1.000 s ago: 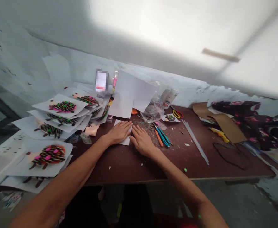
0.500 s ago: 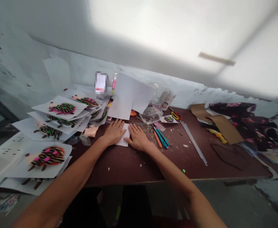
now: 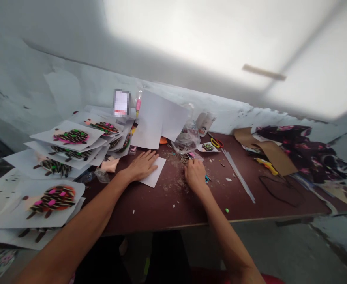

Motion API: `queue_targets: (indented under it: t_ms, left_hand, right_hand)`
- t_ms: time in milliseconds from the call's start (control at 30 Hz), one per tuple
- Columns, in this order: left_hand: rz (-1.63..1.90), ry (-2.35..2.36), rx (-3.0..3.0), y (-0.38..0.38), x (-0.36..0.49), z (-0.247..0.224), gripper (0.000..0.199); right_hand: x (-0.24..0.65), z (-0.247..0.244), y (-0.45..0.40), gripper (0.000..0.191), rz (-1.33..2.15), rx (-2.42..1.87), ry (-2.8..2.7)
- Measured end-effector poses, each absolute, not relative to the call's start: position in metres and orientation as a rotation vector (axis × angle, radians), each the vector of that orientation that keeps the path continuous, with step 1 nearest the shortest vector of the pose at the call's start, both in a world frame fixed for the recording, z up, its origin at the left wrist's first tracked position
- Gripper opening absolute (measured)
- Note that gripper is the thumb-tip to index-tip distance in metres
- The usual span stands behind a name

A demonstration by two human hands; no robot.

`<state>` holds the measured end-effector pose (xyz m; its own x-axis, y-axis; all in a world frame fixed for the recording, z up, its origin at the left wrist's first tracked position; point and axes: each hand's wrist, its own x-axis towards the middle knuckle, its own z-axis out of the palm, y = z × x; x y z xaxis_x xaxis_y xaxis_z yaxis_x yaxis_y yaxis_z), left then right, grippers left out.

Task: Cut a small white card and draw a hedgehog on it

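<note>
My left hand (image 3: 143, 165) lies flat with fingers stretched over the left part of a folded white paper (image 3: 156, 173) on the dark red table. To the right, my right hand (image 3: 195, 172) is curled over the spot of the scissors and tools, its fingers bent downward. Teal handles (image 3: 207, 178) show beside its wrist; what its fingers hold is hidden beneath them. Brown scraps (image 3: 177, 167) lie between the paper and my right hand.
Stacked hedgehog pictures (image 3: 72, 136) fill the left side. Behind stand white sheets (image 3: 148, 126) and a plastic bag (image 3: 186, 140). Yellow-red scissors (image 3: 215, 141), clear strips (image 3: 238, 175), a yellow glue gun (image 3: 267, 166), brown card (image 3: 276, 157) and dark floral cloth (image 3: 306, 150) lie rightward.
My right hand has left the white paper and moved right onto the tools, its fingers curling. My left hand stays on the paper, which now sits tilted. The view has shifted slightly.
</note>
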<state>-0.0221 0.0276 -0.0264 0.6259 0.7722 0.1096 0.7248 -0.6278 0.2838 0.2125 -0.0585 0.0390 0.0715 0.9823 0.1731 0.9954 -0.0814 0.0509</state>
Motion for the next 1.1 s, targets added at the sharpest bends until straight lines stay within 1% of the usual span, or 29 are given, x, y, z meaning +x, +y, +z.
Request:
queue_targets:
  t_ms: [100, 200, 333, 533, 600, 667, 767, 833, 933, 1000, 1033, 1100]
  left_hand:
    - [0.41, 1.183, 2.661, 0.027, -0.021, -0.023, 0.061]
    - [0.461, 1.26, 2.66, 0.024, -0.016, -0.02, 0.059]
    - [0.328, 1.352, 2.655, 0.014, -0.008, -0.016, 0.059]
    - [0.2, 1.186, 2.686, 0.018, -0.014, -0.011, 0.051]
    - [0.215, 1.149, 2.684, 0.021, -0.016, -0.013, 0.049]
    - [0.259, 1.182, 2.673, 0.022, -0.015, -0.017, 0.05]
    - [0.308, 1.26, 2.65, 0.018, -0.011, -0.022, 0.065]
    - [0.297, 1.213, 2.66, 0.016, -0.011, -0.022, 0.068]
    - [0.261, 1.045, 2.67, 0.018, -0.016, -0.017, 0.062]
    - [0.305, 0.987, 2.648, 0.022, -0.02, -0.014, 0.055]
    - [0.362, 1.004, 2.628, 0.025, -0.021, -0.014, 0.052]
    - [0.488, 1.132, 2.58, 0.028, -0.022, -0.015, 0.055]
  right_hand:
    - [0.23, 0.045, -0.062, 0.032, -0.293, -2.383, -1.996]
    - [0.233, 0.047, -0.064, 0.038, -0.3, -2.451, -1.941]
    - [0.232, 0.049, -0.06, 0.039, -0.19, -2.552, -1.876]
    - [0.25, 0.054, -0.048, 0.044, 0.018, -2.583, -1.859]
    - [0.259, 0.054, -0.046, 0.04, 0.123, -2.566, -1.837]
    - [0.264, 0.052, -0.044, 0.033, 0.198, -2.519, -1.809]
    - [0.265, 0.047, -0.045, 0.024, 0.239, -2.445, -1.77]
    - [0.262, 0.045, -0.047, 0.02, 0.212, -2.421, -1.733]
    - [0.258, 0.047, -0.052, 0.016, 0.129, -2.344, -1.714]
    - [0.257, 0.052, -0.055, 0.016, 0.08, -2.244, -1.733]
    - [0.256, 0.055, -0.057, 0.017, 0.061, -2.183, -1.747]
    - [0.253, 0.061, -0.06, 0.02, 0.051, -2.064, -1.778]
